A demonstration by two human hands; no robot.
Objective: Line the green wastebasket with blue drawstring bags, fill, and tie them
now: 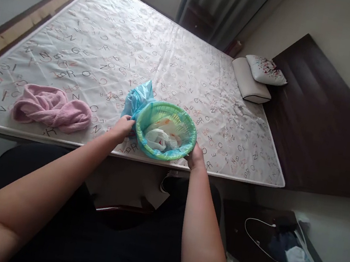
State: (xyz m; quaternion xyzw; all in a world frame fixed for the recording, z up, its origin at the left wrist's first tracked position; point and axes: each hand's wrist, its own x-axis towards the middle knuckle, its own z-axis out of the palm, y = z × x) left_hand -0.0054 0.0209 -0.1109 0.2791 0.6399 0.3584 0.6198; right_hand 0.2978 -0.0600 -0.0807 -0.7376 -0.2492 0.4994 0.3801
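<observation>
A green plastic wastebasket point(161, 154) rests near the front edge of the mattress, its open top facing me. Blue plastic bag film point(139, 98) lines it and bunches out over its left side. Inside lie crumpled white tissues or wrappers point(157, 139). My left hand point(125, 125) is closed on the bunched bag at the basket's left. On the opposite side, my right hand point(195, 156) grips the basket's lower right, with its fingers partly hidden behind the rim.
A pink towel point(51, 108) lies crumpled to the left on the letter-printed mattress point(122, 46). Pillows point(252, 79) sit by the dark headboard point(318, 115). Below right, a dark bedside cabinet point(235, 230) carries a white cable and cloths.
</observation>
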